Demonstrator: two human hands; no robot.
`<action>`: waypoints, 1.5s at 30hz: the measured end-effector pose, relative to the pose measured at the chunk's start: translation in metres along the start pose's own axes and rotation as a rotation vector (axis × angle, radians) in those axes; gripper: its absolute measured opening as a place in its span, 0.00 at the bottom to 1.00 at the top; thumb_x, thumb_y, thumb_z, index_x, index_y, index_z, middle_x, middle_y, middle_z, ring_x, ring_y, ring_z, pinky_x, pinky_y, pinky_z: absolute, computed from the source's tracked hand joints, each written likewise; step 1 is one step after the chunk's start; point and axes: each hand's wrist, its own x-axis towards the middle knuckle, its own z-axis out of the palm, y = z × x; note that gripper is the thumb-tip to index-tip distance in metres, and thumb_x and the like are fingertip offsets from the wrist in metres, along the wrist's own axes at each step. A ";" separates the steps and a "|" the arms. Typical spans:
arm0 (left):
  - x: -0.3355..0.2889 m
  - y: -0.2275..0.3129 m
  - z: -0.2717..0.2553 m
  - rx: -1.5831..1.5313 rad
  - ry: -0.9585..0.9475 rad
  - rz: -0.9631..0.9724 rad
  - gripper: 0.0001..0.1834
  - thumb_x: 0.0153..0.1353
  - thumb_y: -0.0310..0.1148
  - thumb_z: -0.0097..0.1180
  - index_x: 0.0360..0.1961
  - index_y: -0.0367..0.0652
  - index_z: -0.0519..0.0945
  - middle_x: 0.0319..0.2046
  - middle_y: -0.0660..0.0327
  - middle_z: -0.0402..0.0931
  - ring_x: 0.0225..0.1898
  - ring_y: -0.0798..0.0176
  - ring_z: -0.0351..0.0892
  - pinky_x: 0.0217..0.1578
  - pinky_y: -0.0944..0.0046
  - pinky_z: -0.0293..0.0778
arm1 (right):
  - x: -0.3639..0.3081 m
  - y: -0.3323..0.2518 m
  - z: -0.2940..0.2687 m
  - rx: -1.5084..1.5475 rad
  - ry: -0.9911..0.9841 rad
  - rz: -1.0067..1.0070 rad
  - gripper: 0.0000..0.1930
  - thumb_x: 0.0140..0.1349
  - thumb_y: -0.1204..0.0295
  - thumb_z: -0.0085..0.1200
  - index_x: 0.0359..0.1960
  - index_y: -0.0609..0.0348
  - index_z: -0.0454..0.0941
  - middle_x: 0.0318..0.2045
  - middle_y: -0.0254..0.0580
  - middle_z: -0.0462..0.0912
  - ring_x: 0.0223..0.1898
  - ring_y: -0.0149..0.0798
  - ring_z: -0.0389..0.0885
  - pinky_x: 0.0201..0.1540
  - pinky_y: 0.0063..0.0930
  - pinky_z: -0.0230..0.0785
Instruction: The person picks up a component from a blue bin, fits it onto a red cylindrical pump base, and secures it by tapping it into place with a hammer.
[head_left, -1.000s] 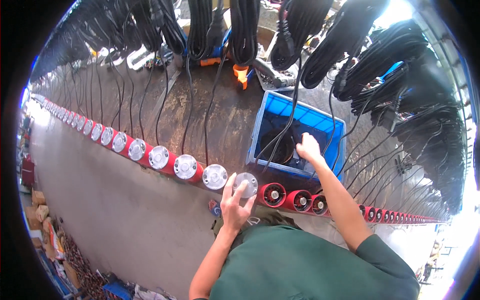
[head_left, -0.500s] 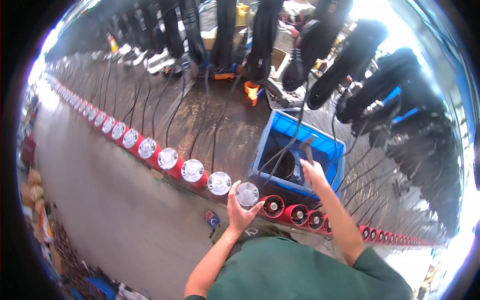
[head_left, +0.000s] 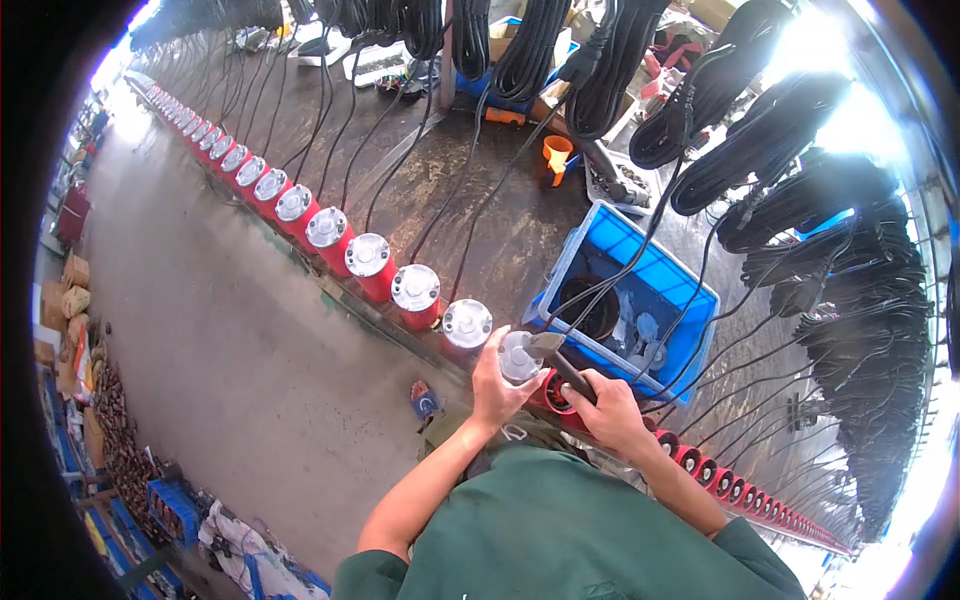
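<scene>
My left hand (head_left: 493,390) curls its fingers and thumb round a silvery metal end cap (head_left: 514,366) at the top of the row's red cylinders. A hammer (head_left: 573,377) is in my right hand (head_left: 612,412), gripped by its dark handle. Its head overlaps the cap's right edge; whether it touches the metal I cannot tell. Right beside the cap, partly behind the hammer and my right hand, stands an open-topped red cylinder (head_left: 556,394). To the left, a capped red cylinder (head_left: 467,327) stands close to my left fingertips.
Capped cylinders (head_left: 370,266) line the bench edge leftward; uncapped ones (head_left: 705,470) run right. A blue crate (head_left: 640,236) on the dark bench (head_left: 500,240) holds a dark coil and clear pieces. Black cable bundles (head_left: 610,70) hang overhead, their leads crossing the bench. An orange cup-like piece (head_left: 557,153) lies behind.
My right hand has brought the hammer down from over the blue crate to the cap. My left hand stays round the cap. The whole view has shifted slightly.
</scene>
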 end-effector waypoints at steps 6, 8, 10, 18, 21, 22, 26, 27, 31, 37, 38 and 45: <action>0.000 -0.001 0.001 -0.041 -0.002 -0.002 0.51 0.47 0.34 0.86 0.71 0.36 0.72 0.59 0.45 0.81 0.58 0.45 0.85 0.61 0.52 0.80 | 0.004 0.005 0.012 -0.027 -0.073 0.027 0.14 0.75 0.62 0.60 0.48 0.61 0.79 0.27 0.58 0.84 0.31 0.62 0.85 0.36 0.52 0.73; -0.002 -0.001 0.000 -0.043 0.004 -0.038 0.51 0.48 0.36 0.87 0.71 0.35 0.72 0.59 0.44 0.81 0.60 0.42 0.84 0.62 0.51 0.79 | 0.003 0.007 0.014 -0.030 -0.033 -0.022 0.14 0.75 0.62 0.60 0.49 0.61 0.79 0.27 0.58 0.84 0.31 0.61 0.85 0.36 0.52 0.73; -0.003 0.000 0.000 -0.008 0.005 -0.010 0.52 0.48 0.37 0.87 0.71 0.35 0.71 0.60 0.44 0.81 0.61 0.42 0.83 0.63 0.50 0.78 | 0.002 0.009 0.015 -0.039 -0.023 -0.046 0.14 0.76 0.63 0.59 0.50 0.61 0.79 0.27 0.58 0.83 0.30 0.61 0.85 0.35 0.51 0.73; -0.004 -0.003 0.000 -0.080 -0.024 -0.055 0.54 0.47 0.37 0.88 0.72 0.35 0.69 0.61 0.43 0.79 0.61 0.42 0.83 0.64 0.50 0.77 | 0.003 0.004 0.014 -0.021 -0.053 0.008 0.13 0.77 0.63 0.59 0.48 0.62 0.78 0.25 0.58 0.82 0.29 0.62 0.84 0.34 0.50 0.73; -0.005 -0.007 0.001 -0.042 -0.008 -0.014 0.54 0.46 0.39 0.89 0.72 0.35 0.70 0.62 0.43 0.79 0.62 0.41 0.82 0.64 0.49 0.77 | 0.002 0.003 0.012 0.003 -0.108 -0.034 0.13 0.76 0.64 0.59 0.47 0.63 0.78 0.25 0.59 0.82 0.28 0.61 0.84 0.34 0.50 0.73; -0.006 -0.008 0.001 -0.058 -0.007 -0.022 0.55 0.46 0.39 0.89 0.72 0.35 0.70 0.62 0.42 0.79 0.62 0.40 0.82 0.65 0.49 0.77 | 0.001 0.003 0.012 0.019 -0.080 -0.020 0.13 0.76 0.64 0.60 0.47 0.63 0.78 0.26 0.59 0.83 0.28 0.61 0.84 0.34 0.50 0.73; -0.009 -0.013 0.002 -0.032 -0.005 0.012 0.55 0.47 0.39 0.88 0.73 0.35 0.69 0.65 0.42 0.77 0.66 0.38 0.79 0.68 0.47 0.75 | 0.000 0.000 0.019 0.029 -0.008 0.043 0.13 0.76 0.63 0.59 0.47 0.62 0.79 0.26 0.60 0.83 0.28 0.61 0.85 0.36 0.51 0.74; -0.009 -0.014 0.002 -0.033 -0.008 0.011 0.55 0.47 0.39 0.88 0.73 0.35 0.69 0.65 0.42 0.77 0.66 0.38 0.79 0.68 0.47 0.75 | 0.003 -0.002 0.020 0.003 -0.071 0.048 0.14 0.76 0.62 0.59 0.48 0.62 0.79 0.27 0.60 0.83 0.28 0.60 0.84 0.36 0.51 0.74; -0.008 -0.019 0.004 -0.024 0.003 0.039 0.55 0.47 0.42 0.88 0.73 0.36 0.69 0.65 0.43 0.77 0.66 0.38 0.79 0.68 0.47 0.75 | 0.010 -0.009 0.006 0.069 -0.192 0.049 0.15 0.76 0.61 0.60 0.48 0.63 0.79 0.28 0.59 0.84 0.27 0.54 0.83 0.36 0.49 0.74; -0.010 -0.023 0.004 -0.032 0.020 0.046 0.57 0.47 0.46 0.88 0.73 0.36 0.69 0.65 0.44 0.78 0.64 0.40 0.81 0.66 0.47 0.77 | 0.005 -0.024 -0.002 -0.012 -0.054 0.103 0.12 0.76 0.65 0.60 0.47 0.65 0.79 0.26 0.57 0.83 0.25 0.48 0.81 0.33 0.42 0.73; -0.010 -0.024 0.003 -0.005 0.013 0.066 0.57 0.47 0.46 0.88 0.73 0.37 0.69 0.65 0.44 0.78 0.65 0.40 0.81 0.66 0.46 0.77 | 0.007 -0.026 0.002 -0.018 -0.068 0.043 0.13 0.77 0.65 0.60 0.47 0.64 0.78 0.27 0.59 0.83 0.27 0.52 0.83 0.34 0.44 0.74; -0.012 -0.028 0.003 0.008 0.004 0.076 0.58 0.45 0.48 0.89 0.73 0.37 0.69 0.65 0.43 0.78 0.65 0.38 0.81 0.66 0.46 0.77 | 0.016 -0.026 -0.013 -0.040 -0.055 -0.004 0.13 0.78 0.64 0.57 0.45 0.66 0.81 0.25 0.47 0.81 0.26 0.35 0.77 0.33 0.39 0.72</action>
